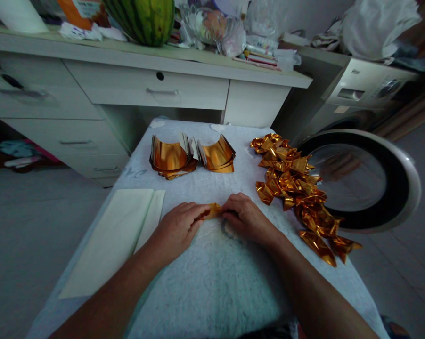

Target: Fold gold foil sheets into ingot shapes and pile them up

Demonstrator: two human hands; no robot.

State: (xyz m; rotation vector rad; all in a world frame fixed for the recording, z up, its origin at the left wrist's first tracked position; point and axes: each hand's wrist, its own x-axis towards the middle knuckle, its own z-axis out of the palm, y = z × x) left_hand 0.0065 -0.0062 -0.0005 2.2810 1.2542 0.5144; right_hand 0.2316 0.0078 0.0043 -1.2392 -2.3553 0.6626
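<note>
Between my two hands, near the middle of the cloth-covered table, is a small piece of gold foil paper (pixel 212 211). My left hand (pixel 179 227) pinches its left end. The right end is held in the curled fingers of my right hand (pixel 246 217). Beyond the hands stand two curved stacks of gold foil sheets, a left stack (pixel 168 156) and a right stack (pixel 217 155). Many folded gold foil pieces (pixel 299 183) lie heaped along the table's right side. Pale paper sheets (pixel 110 238) lie flat to the left, beside my left forearm.
A white desk (pixel 191 89) with drawers runs behind the table (pixel 198 282), carrying a watermelon (pixel 142 21), plastic bags and small items. At the right, a washing machine (pixel 354 89) has its round door (pixel 403 188) swung out beside the table edge.
</note>
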